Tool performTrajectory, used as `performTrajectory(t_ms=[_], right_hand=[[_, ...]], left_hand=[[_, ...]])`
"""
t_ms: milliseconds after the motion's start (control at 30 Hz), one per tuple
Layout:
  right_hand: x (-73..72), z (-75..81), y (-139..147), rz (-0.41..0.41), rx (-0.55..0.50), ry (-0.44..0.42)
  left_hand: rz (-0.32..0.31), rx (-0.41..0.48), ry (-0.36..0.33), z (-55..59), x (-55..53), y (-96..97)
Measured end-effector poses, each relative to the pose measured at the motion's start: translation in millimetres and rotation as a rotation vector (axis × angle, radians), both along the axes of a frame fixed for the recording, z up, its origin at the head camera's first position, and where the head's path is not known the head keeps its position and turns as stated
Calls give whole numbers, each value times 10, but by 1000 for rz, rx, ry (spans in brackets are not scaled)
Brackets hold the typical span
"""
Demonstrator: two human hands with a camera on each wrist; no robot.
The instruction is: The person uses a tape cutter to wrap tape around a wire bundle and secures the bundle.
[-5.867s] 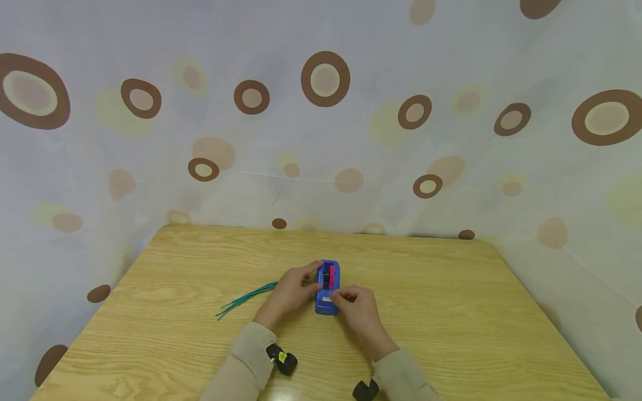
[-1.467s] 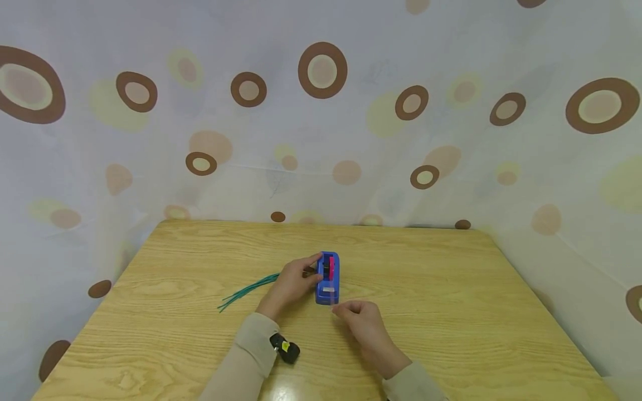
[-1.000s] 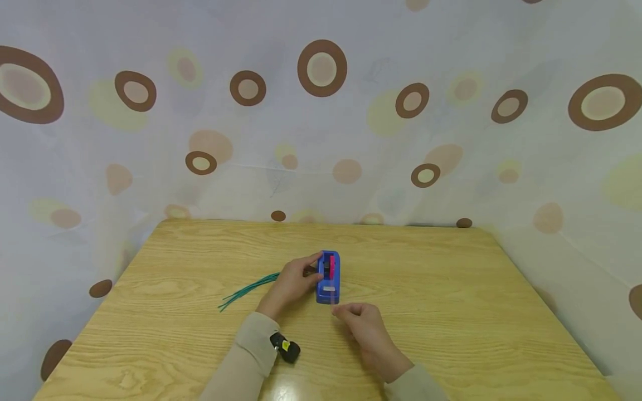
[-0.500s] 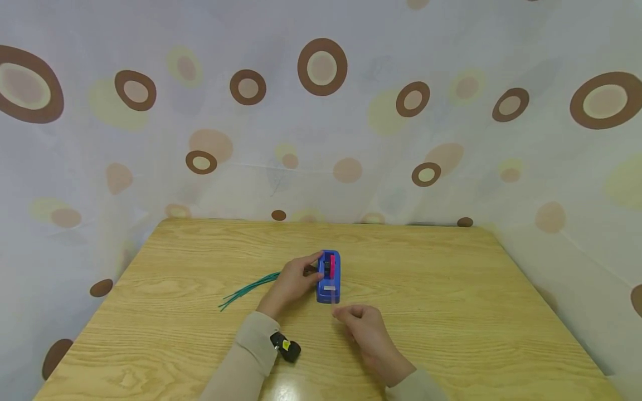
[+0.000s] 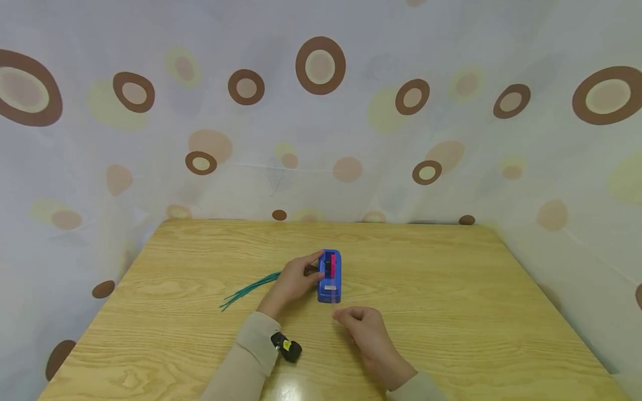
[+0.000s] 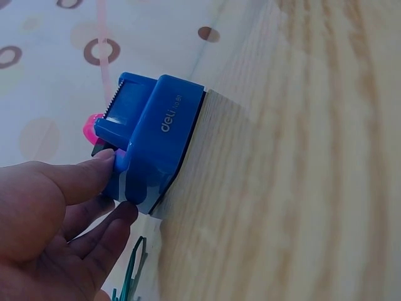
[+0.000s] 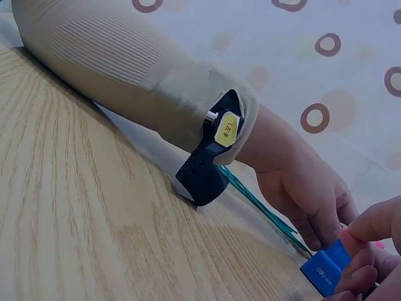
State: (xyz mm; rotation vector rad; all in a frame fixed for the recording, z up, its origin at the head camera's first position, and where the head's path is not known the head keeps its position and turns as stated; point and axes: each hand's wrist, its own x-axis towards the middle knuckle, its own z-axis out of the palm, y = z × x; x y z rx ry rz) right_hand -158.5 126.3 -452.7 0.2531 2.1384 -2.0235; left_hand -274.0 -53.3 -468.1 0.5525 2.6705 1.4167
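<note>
A blue tape dispenser (image 5: 329, 296) stands on the table with a pink roll (image 5: 333, 266) in it. My left hand (image 5: 293, 281) holds its left side. In the left wrist view, the thumb (image 6: 94, 172) lies on the dispenser near the roll, with fingers lower along the side. My right hand (image 5: 366, 334), nearer to me, pinches the end of a pale pink strip of tape (image 6: 103, 44) between thumb and forefinger. The strip runs taut from the roll over the toothed cutter (image 6: 114, 100) to those fingertips.
A bundle of thin green stems or wires (image 5: 248, 291) lies on the wooden table (image 5: 426, 267), left of the dispenser and partly behind my left hand. Patterned cloth (image 5: 321, 139) rises behind the table and along both sides. A black wrist camera (image 5: 287, 348) sits at my left cuff.
From the dispenser's front end, my right hand has drawn back towards me, lengthening the strip of tape. Over the last second it moves only slightly. My left hand keeps its hold on the dispenser.
</note>
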Motion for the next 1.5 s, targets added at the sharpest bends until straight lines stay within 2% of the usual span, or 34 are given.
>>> performTrajectory(t_ms=[267,500,733,1000,1500], right_hand=[[-1,-30,4,-13,28,-12],[-12,-37,-3,-4,24,4],[0,-45,-6,-7,47,-18],[-3,-25,-28,-27,35,4],[-2,-35,-29,-20,31,4]], left_hand=[[-1,-25,13,4,19,16],[24,-47,11,33,35,16],[35,-49,9,60,84,-7],[63,-47,17,119,115,-59],[73,-94,69,154,130,-216]])
